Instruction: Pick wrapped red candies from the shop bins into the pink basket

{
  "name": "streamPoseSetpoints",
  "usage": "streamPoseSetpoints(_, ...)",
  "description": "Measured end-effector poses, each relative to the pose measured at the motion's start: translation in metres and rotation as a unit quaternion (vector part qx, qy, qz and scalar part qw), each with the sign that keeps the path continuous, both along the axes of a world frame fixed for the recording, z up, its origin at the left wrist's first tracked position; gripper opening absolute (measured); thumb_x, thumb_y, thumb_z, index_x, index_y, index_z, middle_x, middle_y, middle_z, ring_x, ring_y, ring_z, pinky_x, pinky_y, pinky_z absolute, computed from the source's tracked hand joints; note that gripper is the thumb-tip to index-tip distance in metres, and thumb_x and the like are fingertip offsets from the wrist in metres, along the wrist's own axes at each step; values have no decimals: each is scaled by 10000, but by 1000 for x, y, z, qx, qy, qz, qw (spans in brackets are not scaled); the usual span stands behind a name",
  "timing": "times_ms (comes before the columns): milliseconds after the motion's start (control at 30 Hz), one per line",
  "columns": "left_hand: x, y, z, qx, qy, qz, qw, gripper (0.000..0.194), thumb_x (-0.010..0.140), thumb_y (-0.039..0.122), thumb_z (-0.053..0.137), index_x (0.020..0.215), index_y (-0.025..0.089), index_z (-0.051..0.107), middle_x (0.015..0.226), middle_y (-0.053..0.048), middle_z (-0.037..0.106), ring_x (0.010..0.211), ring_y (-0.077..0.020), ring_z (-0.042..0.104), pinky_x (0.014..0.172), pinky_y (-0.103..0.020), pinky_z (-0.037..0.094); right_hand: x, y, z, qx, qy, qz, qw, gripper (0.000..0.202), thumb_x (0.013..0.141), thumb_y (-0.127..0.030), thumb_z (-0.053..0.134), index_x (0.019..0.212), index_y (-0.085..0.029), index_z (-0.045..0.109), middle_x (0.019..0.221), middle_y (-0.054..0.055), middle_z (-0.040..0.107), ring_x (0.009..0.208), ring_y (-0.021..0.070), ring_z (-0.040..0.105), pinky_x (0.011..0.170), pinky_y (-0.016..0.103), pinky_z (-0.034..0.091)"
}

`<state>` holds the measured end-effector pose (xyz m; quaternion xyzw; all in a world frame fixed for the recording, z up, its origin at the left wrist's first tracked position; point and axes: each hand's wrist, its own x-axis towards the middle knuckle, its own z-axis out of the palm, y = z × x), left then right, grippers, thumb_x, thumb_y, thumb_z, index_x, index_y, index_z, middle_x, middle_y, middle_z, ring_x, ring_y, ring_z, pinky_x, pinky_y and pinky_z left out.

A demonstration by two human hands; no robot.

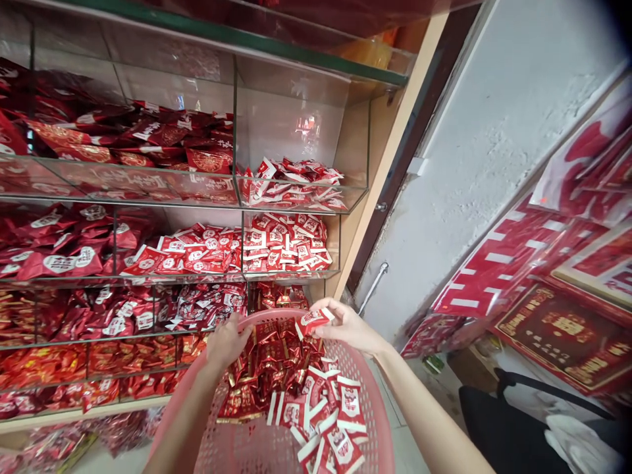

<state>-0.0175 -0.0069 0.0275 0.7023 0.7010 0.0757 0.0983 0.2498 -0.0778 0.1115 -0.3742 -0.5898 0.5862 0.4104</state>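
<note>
A pink plastic basket (379,401) with perforated sides stands below the shelves. Dark red and gold packets (276,359) fill its far part, and red-and-white packets (340,441) lie loosely nearer to me. My left hand (228,341) is closed over the basket's far left rim, its fingertips partly hidden. Above the basket's far right edge, my right hand (344,324) pinches one small red-and-white packet (315,320) between thumb and fingers.
Glass-divided shelves hold packets, including red-and-white ones (286,243) straight ahead and dark red ones (64,243) to the left. A wooden side panel (365,224) borders the pale wall (444,171). A black chair (498,421) and hanging red goods (484,270) are on the right.
</note>
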Motion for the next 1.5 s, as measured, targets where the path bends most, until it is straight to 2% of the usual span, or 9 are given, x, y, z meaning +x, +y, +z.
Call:
streamPoseSetpoints(300,3,-2,6,-15,11,8,1000,497,812,512,340,1142,157,452,1025,-133,643,968,-270,576,758,-340,421,24,-22,-48,-19,-78,27,996,308,693,-371,673,820,-144,508,833,27,603,702,103,579,663,262,467)
streamPoseSetpoints(533,4,-2,7,-17,15,10,1000,482,809,504,335,1128,164,457,1007,-132,647,977,-281,574,767,-356,418,27,-48,-57,40,-150,-2,988,103,711,-203,611,770,-167,535,939,23,527,747,95,533,678,234,446)
streamPoseSetpoints(667,4,-2,6,-13,18,11,1000,461,809,496,335,1112,171,456,1004,-123,649,965,-267,582,753,-331,419,27,-58,-61,29,-169,12,985,140,646,-101,584,751,-168,523,928,19,525,711,89,511,606,203,426)
streamPoseSetpoints(833,4,-2,4,-13,18,10,1000,477,807,503,328,1126,169,448,1002,-126,650,958,-267,586,750,-333,419,22,-57,-71,11,-198,2,980,216,624,-201,671,731,-165,486,815,-10,512,613,72,476,526,186,395)
streamPoseSetpoints(933,4,-2,5,-15,16,11,1000,478,804,506,332,1124,172,452,1001,-125,650,957,-264,585,757,-335,417,19,-51,-80,26,-233,0,972,161,658,-178,633,712,-161,482,737,-19,513,607,79,485,529,185,392)
streamPoseSetpoints(1067,5,-4,8,-17,21,12,1000,475,803,507,326,1110,171,462,962,-126,654,945,-269,586,751,-342,415,17,-45,-82,108,-312,-7,944,84,700,-80,520,695,-159,490,716,-13,528,635,89,493,569,189,391)
streamPoseSetpoints(1233,5,-4,8,-18,14,11,1000,468,805,504,317,1099,169,462,973,-124,653,939,-273,587,743,-347,419,5,-45,-69,220,-382,-23,897,73,778,-122,488,824,-176,506,847,15,541,789,131,506,697,236,403)
streamPoseSetpoints(1367,5,-4,6,-14,17,11,1000,483,806,511,316,1109,163,457,994,-131,649,960,-274,580,745,-347,419,-19,-45,-67,260,-438,32,860,119,806,-175,503,924,-182,521,924,32,542,876,157,509,773,264,410)
streamPoseSetpoints(1500,5,-4,5,-8,22,11,1000,461,808,497,327,1105,171,462,984,-123,652,945,-266,587,744,-340,418,-49,-39,-76,327,-505,96,793,161,811,-170,490,969,-167,520,964,48,543,886,163,516,781,258,424)
